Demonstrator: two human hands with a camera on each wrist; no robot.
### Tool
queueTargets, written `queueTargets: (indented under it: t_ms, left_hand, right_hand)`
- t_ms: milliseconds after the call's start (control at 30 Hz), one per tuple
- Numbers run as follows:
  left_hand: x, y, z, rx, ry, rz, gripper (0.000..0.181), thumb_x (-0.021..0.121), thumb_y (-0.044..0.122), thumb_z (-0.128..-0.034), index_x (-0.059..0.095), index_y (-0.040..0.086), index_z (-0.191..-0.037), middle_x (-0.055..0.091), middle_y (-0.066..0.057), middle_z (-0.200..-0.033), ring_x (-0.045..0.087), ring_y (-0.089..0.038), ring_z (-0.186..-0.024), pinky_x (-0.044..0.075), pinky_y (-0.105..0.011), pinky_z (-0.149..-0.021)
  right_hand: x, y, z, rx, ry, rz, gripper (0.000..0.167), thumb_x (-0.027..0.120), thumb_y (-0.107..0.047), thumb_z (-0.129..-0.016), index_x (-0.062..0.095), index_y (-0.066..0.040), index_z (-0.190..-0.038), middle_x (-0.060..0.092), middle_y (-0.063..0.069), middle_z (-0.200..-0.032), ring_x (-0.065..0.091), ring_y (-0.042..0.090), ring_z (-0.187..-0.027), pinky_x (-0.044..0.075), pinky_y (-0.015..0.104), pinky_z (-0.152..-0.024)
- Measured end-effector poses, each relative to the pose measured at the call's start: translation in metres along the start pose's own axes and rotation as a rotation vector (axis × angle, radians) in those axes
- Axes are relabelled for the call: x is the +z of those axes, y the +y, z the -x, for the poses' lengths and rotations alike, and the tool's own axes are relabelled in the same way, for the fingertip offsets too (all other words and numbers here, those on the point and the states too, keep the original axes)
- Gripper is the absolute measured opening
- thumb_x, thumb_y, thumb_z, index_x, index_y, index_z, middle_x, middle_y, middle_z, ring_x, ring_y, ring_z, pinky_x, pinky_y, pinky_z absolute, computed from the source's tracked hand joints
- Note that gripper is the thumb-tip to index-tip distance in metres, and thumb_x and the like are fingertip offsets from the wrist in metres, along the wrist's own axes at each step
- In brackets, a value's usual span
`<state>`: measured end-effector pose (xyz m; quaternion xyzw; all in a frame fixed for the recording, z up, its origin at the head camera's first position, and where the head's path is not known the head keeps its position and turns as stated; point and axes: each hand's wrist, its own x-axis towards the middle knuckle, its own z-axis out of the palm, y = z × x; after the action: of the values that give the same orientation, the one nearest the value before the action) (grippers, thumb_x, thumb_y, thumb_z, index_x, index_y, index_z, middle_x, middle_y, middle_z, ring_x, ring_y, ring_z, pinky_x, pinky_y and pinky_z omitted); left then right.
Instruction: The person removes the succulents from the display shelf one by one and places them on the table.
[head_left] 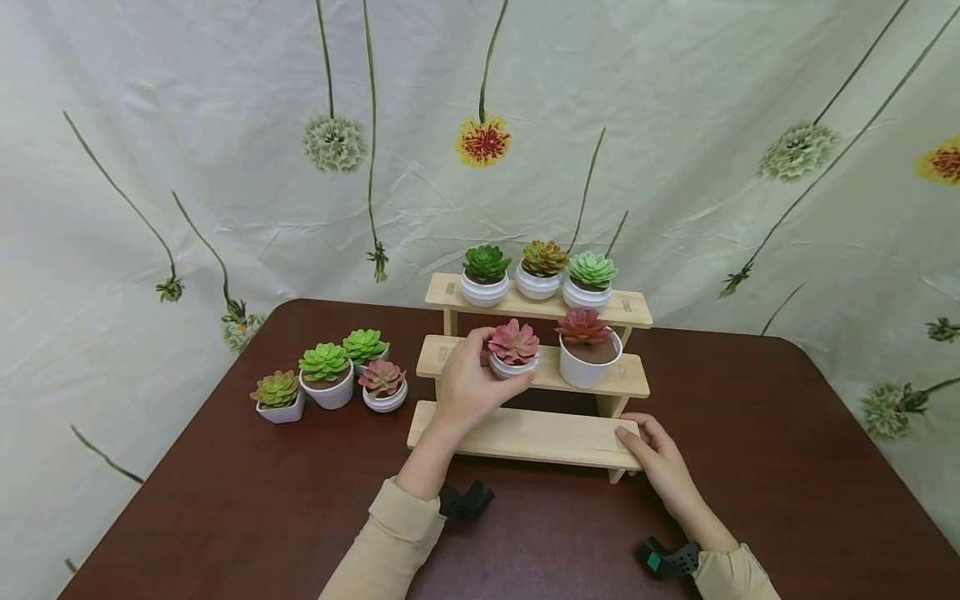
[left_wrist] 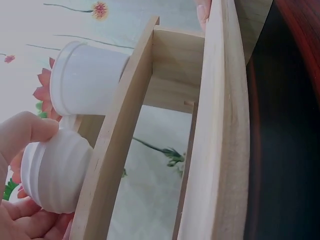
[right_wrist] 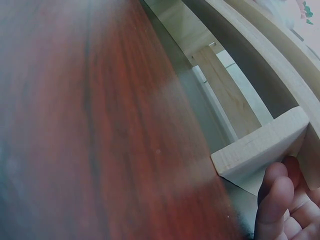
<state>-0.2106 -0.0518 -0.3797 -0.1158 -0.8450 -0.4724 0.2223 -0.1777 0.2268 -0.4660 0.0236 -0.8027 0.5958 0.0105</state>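
My left hand point(head_left: 472, 383) pinches a small ribbed white pot point(head_left: 513, 367) with a pink succulent point(head_left: 513, 342), at the middle shelf point(head_left: 551, 377) of a three-tier wooden stand. In the left wrist view, thumb and fingers lie on either side of the ribbed pot point(left_wrist: 57, 170), close against the shelf edge. A larger white pot point(head_left: 588, 367) with a red succulent is on the same shelf to the right. My right hand point(head_left: 663, 467) grips the right end of the bottom shelf point(head_left: 525, 429), thumb on top; in the right wrist view its curled fingers point(right_wrist: 275, 200) are beside the end support point(right_wrist: 265, 145).
Three potted succulents stand on the top shelf point(head_left: 630, 308). Left of the stand, several more are grouped on the dark red table point(head_left: 300, 517), the nearest to it being a pink one in a round pot point(head_left: 386, 400). A floral cloth point(head_left: 225, 125) hangs behind.
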Motion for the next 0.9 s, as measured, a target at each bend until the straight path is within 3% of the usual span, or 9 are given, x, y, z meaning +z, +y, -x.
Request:
queueTargets:
  t_ms: [133, 367, 567, 700, 900]
  left_hand:
    - [-0.005, -0.001, 0.000, -0.004, -0.018, 0.029, 0.062, 0.084, 0.031, -0.0637, 0.056, 0.006, -0.113, 0.063, -0.008, -0.103, 0.057, -0.021, -0.090, 0.047, -0.037, -0.075]
    - [-0.017, 0.000, 0.002, 0.008, -0.072, 0.014, 0.068, 0.085, 0.036, -0.0642, 0.055, 0.011, -0.119, 0.061, -0.004, -0.109, 0.056, -0.018, -0.100, 0.046, -0.038, -0.085]
    - [-0.023, 0.002, 0.006, 0.032, -0.114, -0.007, 0.060, 0.086, 0.037, -0.0627, 0.060, 0.014, -0.111, 0.060, 0.002, -0.099, 0.055, -0.013, -0.087, 0.046, -0.034, -0.074]
    - [-0.023, 0.005, 0.008, 0.039, -0.182, 0.051, 0.057, 0.087, 0.034, -0.0623, 0.059, 0.017, -0.109, 0.059, 0.006, -0.094, 0.055, -0.009, -0.074, 0.046, -0.030, -0.067]
    - [-0.022, 0.011, 0.009, 0.062, -0.297, 0.162, 0.055, 0.088, 0.029, -0.0632, 0.057, 0.018, -0.108, 0.057, 0.006, -0.096, 0.059, -0.009, -0.069, 0.050, -0.031, -0.063]
  right_hand:
    - [0.000, 0.000, 0.000, 0.002, -0.003, -0.003, 0.029, 0.057, -0.022, -0.095, 0.054, -0.004, -0.117, 0.055, 0.005, -0.075, 0.052, 0.014, -0.056, 0.045, 0.027, -0.052]
    - [-0.001, 0.000, 0.000, -0.003, 0.000, 0.008, 0.029, 0.057, -0.022, -0.095, 0.054, -0.004, -0.118, 0.054, 0.006, -0.073, 0.051, 0.014, -0.055, 0.045, 0.028, -0.052]
    - [0.000, 0.000, 0.000, 0.008, -0.002, 0.009, 0.030, 0.057, -0.023, -0.095, 0.054, -0.004, -0.118, 0.056, 0.007, -0.077, 0.052, 0.015, -0.058, 0.045, 0.027, -0.053]
    - [0.000, 0.000, 0.001, 0.011, -0.004, 0.005, 0.030, 0.057, -0.023, -0.095, 0.054, -0.004, -0.118, 0.057, 0.007, -0.079, 0.053, 0.015, -0.059, 0.046, 0.028, -0.053]
    - [-0.001, -0.002, 0.000, -0.007, -0.002, 0.004, 0.030, 0.057, -0.023, -0.095, 0.054, -0.003, -0.117, 0.056, 0.006, -0.076, 0.052, 0.015, -0.057, 0.045, 0.027, -0.052]
